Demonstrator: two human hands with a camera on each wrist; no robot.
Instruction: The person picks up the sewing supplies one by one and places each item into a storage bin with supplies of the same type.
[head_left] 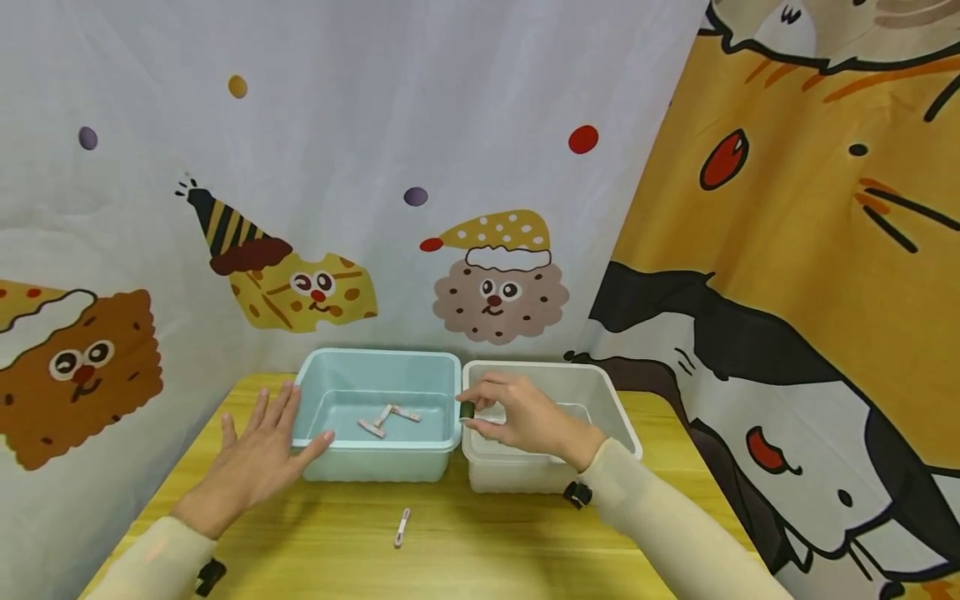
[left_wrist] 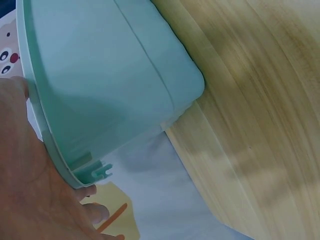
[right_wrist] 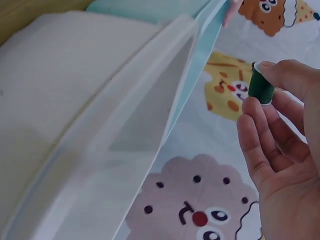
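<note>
My right hand [head_left: 525, 417] pinches a small dark green cylinder with white ends [right_wrist: 261, 86] between thumb and fingertips. In the head view it hangs over the left rim of the white bin [head_left: 626, 429], near where the two bins meet. My left hand [head_left: 255, 454] lies with spread fingers at the left rim of the light blue bin [head_left: 375, 461]. In that bin lie several small pale pinkish pieces [head_left: 371, 428]. One slim whitish piece with looped ends [head_left: 402, 528] lies on the table in front of the bins.
Both bins stand side by side at the back of the yellow wood-grain table [head_left: 337, 550]. Behind them hangs a pale curtain [head_left: 360, 108] with cartoon prints. An orange cartoon cloth [head_left: 787, 250] hangs on the right.
</note>
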